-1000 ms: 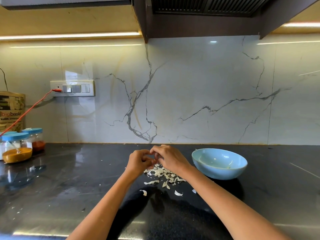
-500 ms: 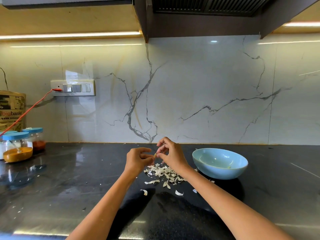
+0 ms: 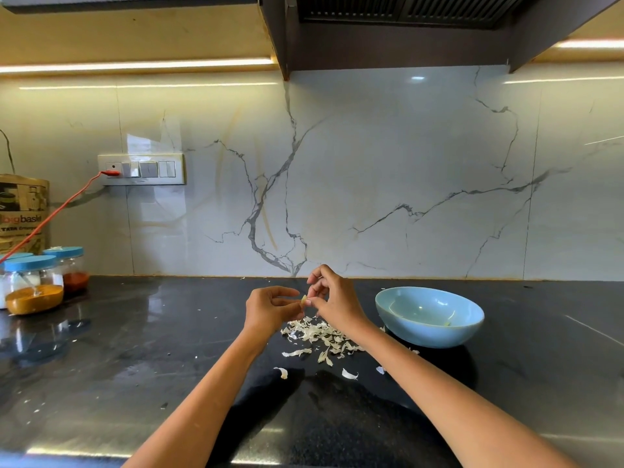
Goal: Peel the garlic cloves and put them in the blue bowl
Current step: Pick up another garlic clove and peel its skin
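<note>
A small garlic clove [image 3: 304, 299] is pinched between both hands above the black worktop [image 3: 135, 349]. The left hand [image 3: 270, 307] grips it with curled fingers; the right hand [image 3: 332, 300] nips it with thumb and forefinger. A heap of peels [image 3: 319, 336] lies at 6 o'clock below it, and the blue bowl [image 3: 429, 317] sits at 3 o'clock, near the right wrist. Spice jars [image 3: 37, 282] stand far off at 9 o'clock.

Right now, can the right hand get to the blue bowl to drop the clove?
Probably yes. The right hand pinches the garlic clove together with the left hand, above the peel pile. The blue bowl sits just to its right on the counter, open-topped, with nothing between them.
</note>
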